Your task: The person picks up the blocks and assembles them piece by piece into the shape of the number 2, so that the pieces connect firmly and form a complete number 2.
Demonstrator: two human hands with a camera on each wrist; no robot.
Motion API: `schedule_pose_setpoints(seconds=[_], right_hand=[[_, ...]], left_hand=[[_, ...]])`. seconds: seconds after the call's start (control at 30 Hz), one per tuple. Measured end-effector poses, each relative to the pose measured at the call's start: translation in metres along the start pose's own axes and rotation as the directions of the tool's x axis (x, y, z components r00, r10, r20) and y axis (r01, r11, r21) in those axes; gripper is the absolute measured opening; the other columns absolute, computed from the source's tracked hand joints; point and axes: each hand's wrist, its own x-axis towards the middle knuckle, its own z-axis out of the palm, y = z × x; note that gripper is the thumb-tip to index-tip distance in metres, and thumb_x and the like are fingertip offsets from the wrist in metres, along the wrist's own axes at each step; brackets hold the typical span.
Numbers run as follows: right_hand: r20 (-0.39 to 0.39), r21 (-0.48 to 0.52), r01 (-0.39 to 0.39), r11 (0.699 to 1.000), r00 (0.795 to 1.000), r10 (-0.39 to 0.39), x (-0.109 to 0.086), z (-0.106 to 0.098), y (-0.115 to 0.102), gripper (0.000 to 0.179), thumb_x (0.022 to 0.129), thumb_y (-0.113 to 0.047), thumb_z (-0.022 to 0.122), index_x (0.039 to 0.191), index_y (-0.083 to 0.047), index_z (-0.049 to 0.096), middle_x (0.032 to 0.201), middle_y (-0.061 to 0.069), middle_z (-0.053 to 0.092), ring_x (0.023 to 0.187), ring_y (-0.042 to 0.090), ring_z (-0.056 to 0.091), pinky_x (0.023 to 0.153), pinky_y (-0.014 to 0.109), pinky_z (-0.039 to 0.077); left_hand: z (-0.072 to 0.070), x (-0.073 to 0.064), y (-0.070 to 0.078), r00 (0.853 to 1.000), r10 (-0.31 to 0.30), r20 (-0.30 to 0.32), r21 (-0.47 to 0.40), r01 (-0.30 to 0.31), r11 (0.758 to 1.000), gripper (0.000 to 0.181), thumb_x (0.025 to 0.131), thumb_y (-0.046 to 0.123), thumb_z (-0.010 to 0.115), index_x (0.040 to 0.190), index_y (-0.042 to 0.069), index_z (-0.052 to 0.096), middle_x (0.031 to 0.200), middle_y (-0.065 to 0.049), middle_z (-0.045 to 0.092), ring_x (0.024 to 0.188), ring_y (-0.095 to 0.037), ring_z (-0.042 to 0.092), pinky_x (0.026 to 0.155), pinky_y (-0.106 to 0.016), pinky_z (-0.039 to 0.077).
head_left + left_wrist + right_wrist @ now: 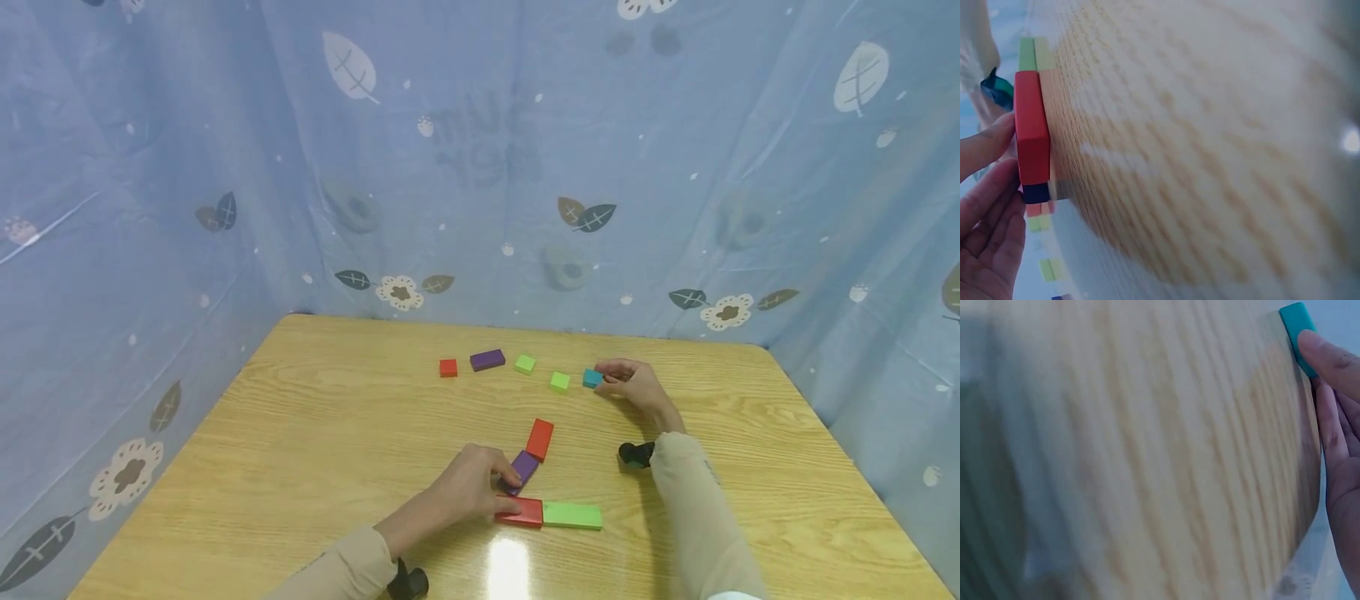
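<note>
My left hand (pixel 468 483) has its thumb on a red block (pixel 527 514) and its index finger on a purple block (pixel 523 468). In the left wrist view its fingers lie slightly bent beside the red block (pixel 1032 128). The red block meets a long green block (pixel 572 516) end to end, and the purple one slants up to another red block (pixel 540 439). Farther back, my right hand (pixel 636 387) pinches a small teal block (pixel 592 378) at its right end. The right wrist view has the thumb on the teal block (pixel 1297 334).
Left of the teal block stand two small green blocks, one nearer (pixel 560 382) and one farther (pixel 525 364), a purple block (pixel 487 360) and a small red block (pixel 447 368). The wooden table (pixel 322 417) ends at a patterned blue curtain (pixel 480 167).
</note>
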Motion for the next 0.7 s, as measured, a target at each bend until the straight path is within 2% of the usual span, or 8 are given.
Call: schedule_pose_setpoints(seconds=[0.1,0.27,0.47,0.57,0.7], right_hand=[[-0.022,-0.025,-0.002,1.000,1.000,0.002,-0.0010,0.0004,-0.0006,0.046,0.083,-0.001,0.073,0.123,0.013,0.056,0.124,0.030,0.056,0.105,0.017,0.062,0.087,0.021,0.049],[-0.085,-0.050,-0.016,0.999,0.996,0.012,-0.0039,-0.0031,-0.0007,0.045,0.085,-0.009,0.073,0.123,0.009,0.058,0.124,0.027,0.058,0.095,0.004,0.060,0.081,0.018,0.050],[-0.176,-0.036,-0.012,0.999,0.984,0.006,-0.0053,-0.0043,-0.0045,0.047,0.086,-0.012,0.073,0.123,0.011,0.057,0.125,0.028,0.057,0.091,-0.002,0.060,0.083,0.015,0.049],[-0.230,0.009,-0.003,1.000,0.973,0.005,-0.0063,-0.0029,-0.0062,0.046,0.086,-0.010,0.072,0.123,0.011,0.056,0.121,0.021,0.061,0.092,-0.002,0.061,0.083,0.015,0.049],[-0.272,0.036,0.037,0.999,0.962,-0.025,-0.0097,-0.0009,-0.0071,0.047,0.085,-0.012,0.073,0.123,0.011,0.056,0.110,0.003,0.066,0.094,0.000,0.061,0.083,0.016,0.049]], left_hand=[[0.0006,-0.0003,0.0003,1.000,0.006,-0.003,0.004,-0.006,1.000,0.023,0.068,0.026,0.088,0.086,0.015,0.078,0.088,0.011,0.069,0.089,-0.004,0.062,0.081,-0.021,0.049],[0.0011,0.0003,0.0007,1.000,0.011,0.000,0.012,-0.011,1.000,0.023,0.068,0.027,0.088,0.086,0.016,0.078,0.088,0.011,0.069,0.089,-0.003,0.062,0.082,-0.021,0.049],[0.0002,-0.0004,0.0001,1.000,0.015,-0.002,0.011,-0.015,1.000,0.024,0.068,0.026,0.088,0.086,0.015,0.078,0.088,0.011,0.070,0.089,-0.003,0.062,0.081,-0.021,0.049],[-0.0003,-0.0009,0.0000,1.000,0.017,-0.006,0.013,-0.016,1.000,0.024,0.068,0.026,0.088,0.086,0.015,0.078,0.088,0.010,0.070,0.089,-0.003,0.062,0.081,-0.021,0.050],[-0.0014,-0.0014,0.0004,1.000,0.005,0.001,0.011,-0.005,1.000,0.023,0.069,0.027,0.087,0.087,0.016,0.078,0.089,0.011,0.070,0.089,-0.004,0.062,0.081,-0.022,0.050]])
